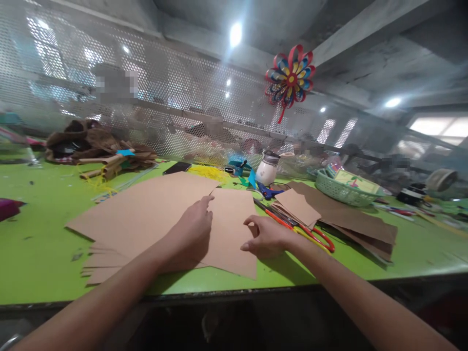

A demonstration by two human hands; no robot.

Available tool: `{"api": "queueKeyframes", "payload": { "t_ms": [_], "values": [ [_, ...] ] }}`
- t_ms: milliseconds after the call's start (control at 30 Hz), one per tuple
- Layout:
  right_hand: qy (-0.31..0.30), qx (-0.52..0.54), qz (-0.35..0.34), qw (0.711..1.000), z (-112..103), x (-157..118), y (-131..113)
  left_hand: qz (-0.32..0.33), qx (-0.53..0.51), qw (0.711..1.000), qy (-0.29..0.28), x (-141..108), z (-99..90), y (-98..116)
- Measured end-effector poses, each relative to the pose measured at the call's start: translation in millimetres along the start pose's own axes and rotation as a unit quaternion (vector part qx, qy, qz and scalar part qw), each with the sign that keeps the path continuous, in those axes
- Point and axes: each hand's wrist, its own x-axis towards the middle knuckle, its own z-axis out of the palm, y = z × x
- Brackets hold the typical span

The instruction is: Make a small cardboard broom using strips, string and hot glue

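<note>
Sheets of light brown kraft paper (146,209) lie fanned out on the green table. On top, toward the right, rests a smaller kraft sheet (232,214). My left hand (193,229) lies over this sheet's left side, fingers stretched forward and pointing away; no held object shows. At the sheet's right edge hovers my right hand (266,236), thumb and index finger apart with nothing between them. Just beyond it are red-orange-handled scissors (323,239) and a yellow-handled tool (310,237), partly hidden by the hand and small kraft pieces (298,207).
Dark brown sheets (351,219) lie at right, below a green basket (338,189). Toward the back are a white bottle (267,168), yellow shreds (208,173), a phone (177,168) and blue-handled scissors (268,191). A brown heap (84,139) sits back left. A paper flower (290,78) hangs above.
</note>
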Motion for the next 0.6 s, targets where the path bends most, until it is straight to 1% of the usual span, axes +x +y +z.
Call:
{"api": "queueKeyframes", "payload": {
  "t_ms": [100, 167, 233, 300, 367, 467, 533, 600],
  "values": [
    [0.026, 0.083, -0.01, 0.996, 2, -2, 1, -0.024, -0.008, 1.0, -0.004, 3, -0.4, 7],
    [0.046, 0.153, -0.017, 0.987, -2, -3, 6, -0.045, -0.013, 0.999, -0.004, 6, -6.6, 13],
    [0.069, 0.223, -0.023, 0.972, -10, -3, 14, -0.052, -0.004, 0.999, 0.002, 10, -20.8, 15],
    [0.095, 0.288, -0.026, 0.952, -20, 0, 24, -0.06, 0.019, 0.998, 0.016, 15, -44.2, 9],
    [0.116, 0.341, -0.022, 0.932, -29, 4, 33, -0.08, 0.055, 0.995, 0.029, 22, -73.9, -7],
    [0.124, 0.39, -0.011, 0.912, -36, 9, 41, -0.132, 0.131, 0.981, 0.045, 32, -116.3, -50],
    [0.113, 0.402, -0.007, 0.909, -33, 11, 41, -0.177, 0.183, 0.966, 0.048, 34, -134.1, -84],
    [0.093, 0.401, -0.007, 0.911, -26, 13, 38, -0.199, 0.212, 0.956, 0.033, 32, -140.9, -112]
  ]
}}
